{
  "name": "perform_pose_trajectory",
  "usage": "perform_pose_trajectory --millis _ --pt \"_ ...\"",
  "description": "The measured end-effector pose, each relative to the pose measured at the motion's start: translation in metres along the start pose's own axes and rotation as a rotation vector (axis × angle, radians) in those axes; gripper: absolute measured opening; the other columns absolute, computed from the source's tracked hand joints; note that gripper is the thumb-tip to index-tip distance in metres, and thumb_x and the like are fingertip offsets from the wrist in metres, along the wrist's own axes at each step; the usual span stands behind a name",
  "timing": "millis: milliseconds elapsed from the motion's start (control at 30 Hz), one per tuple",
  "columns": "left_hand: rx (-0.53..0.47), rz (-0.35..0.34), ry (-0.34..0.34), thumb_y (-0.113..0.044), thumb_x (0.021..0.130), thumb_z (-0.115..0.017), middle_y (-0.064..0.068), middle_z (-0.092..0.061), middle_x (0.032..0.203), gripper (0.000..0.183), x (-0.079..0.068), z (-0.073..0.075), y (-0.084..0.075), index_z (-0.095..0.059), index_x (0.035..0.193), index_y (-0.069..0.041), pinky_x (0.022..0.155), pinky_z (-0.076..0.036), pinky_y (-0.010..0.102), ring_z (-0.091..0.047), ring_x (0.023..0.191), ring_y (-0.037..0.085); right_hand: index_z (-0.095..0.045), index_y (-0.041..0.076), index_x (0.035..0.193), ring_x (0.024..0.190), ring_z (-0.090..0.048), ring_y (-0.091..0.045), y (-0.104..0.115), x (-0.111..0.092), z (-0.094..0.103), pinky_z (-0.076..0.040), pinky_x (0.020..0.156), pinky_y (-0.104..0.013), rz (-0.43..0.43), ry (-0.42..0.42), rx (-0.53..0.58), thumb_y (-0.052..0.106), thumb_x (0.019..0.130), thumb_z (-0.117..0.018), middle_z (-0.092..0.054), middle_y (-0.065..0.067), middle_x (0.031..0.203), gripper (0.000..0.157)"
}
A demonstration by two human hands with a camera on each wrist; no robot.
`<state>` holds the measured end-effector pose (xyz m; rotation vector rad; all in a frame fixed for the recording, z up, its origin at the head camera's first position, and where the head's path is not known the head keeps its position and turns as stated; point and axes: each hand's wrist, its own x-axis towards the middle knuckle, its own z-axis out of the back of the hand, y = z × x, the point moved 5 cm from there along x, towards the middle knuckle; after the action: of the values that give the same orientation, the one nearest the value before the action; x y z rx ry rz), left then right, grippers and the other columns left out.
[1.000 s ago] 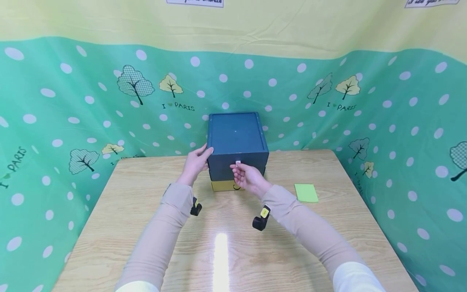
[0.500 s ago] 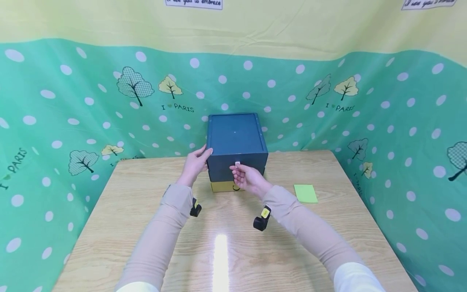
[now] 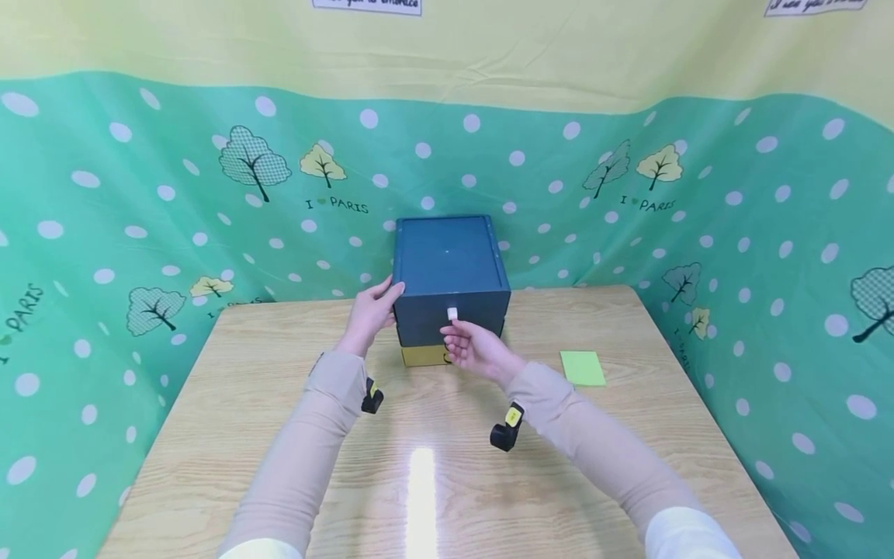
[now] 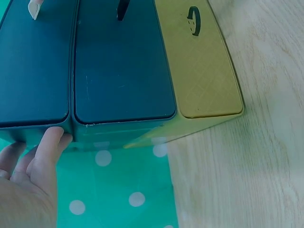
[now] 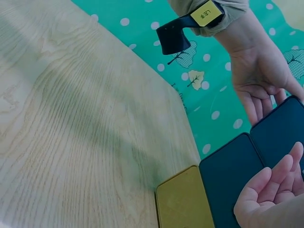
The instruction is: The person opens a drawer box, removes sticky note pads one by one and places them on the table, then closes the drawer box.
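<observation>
A drawer box point(image 3: 450, 256) stands at the back of the table, with two dark blue drawers over a yellow drawer point(image 4: 204, 71). My left hand point(image 3: 369, 314) rests against its left side; in the left wrist view the thumb lies by the front edge. My right hand point(image 3: 482, 353) is in front of the top drawer, palm up, fingers loosely bent, thumb tip just below a small white tab point(image 3: 452, 314). From the right wrist view I see no thing held in that hand. A black handle point(image 4: 122, 8) sits on the middle drawer, a dark curved handle point(image 4: 194, 21) on the yellow one.
A pad of light green sticky notes point(image 3: 583, 368) lies right of the box on the wooden table point(image 3: 279, 435). Green polka-dot curtain point(image 3: 447, 163) hangs close behind and at both sides. A black wrist camera point(image 3: 504, 436) hangs below the right sleeve.
My right hand has drawn slightly down and back from the white tab, which now shows more fully. The left hand and the drawer box stay put.
</observation>
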<state>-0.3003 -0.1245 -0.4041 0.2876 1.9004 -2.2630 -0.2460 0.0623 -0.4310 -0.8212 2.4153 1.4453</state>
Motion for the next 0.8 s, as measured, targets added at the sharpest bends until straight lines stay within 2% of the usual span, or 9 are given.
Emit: perform_pose_trajectory --millis 400,600,800 --pt "-0.013 -0.002 -0.005 -0.045 0.092 -0.057 0.008 -0.036 0.151 0.06 -0.005 -0.001 -0.003 -0.036 0.145 -0.027 0.1 -0.047 0.04 -0.048 0.128 0.031 -0.065 0.012 0.076 0.066 -0.052 -0.005 -0.015 -0.004 0.009 -0.044 0.068 -0.018 -0.022 0.032 -0.021 0.019 0.103 -0.034 -0.061 0.005 0.069 0.041" --pt "-0.006 -0.005 -0.015 -0.047 0.091 -0.057 0.007 -0.036 0.151 0.061 -0.002 0.0 0.001 -0.036 0.145 -0.028 0.1 -0.048 0.04 -0.048 0.128 0.029 -0.06 0.009 0.087 0.069 -0.054 -0.006 -0.025 -0.004 0.017 -0.045 0.07 -0.019 -0.032 0.016 -0.008 0.017 0.102 -0.034 -0.061 0.003 0.074 0.031" --pt "-0.003 -0.005 -0.018 -0.048 0.091 -0.057 0.007 -0.036 0.151 0.061 -0.002 0.0 -0.001 -0.036 0.145 -0.028 0.1 -0.048 0.039 -0.048 0.128 0.029 -0.058 0.007 0.093 0.069 -0.054 -0.006 -0.038 -0.003 0.026 -0.045 0.07 -0.019 -0.038 0.029 -0.016 0.016 0.103 -0.032 -0.061 0.004 0.074 0.029"
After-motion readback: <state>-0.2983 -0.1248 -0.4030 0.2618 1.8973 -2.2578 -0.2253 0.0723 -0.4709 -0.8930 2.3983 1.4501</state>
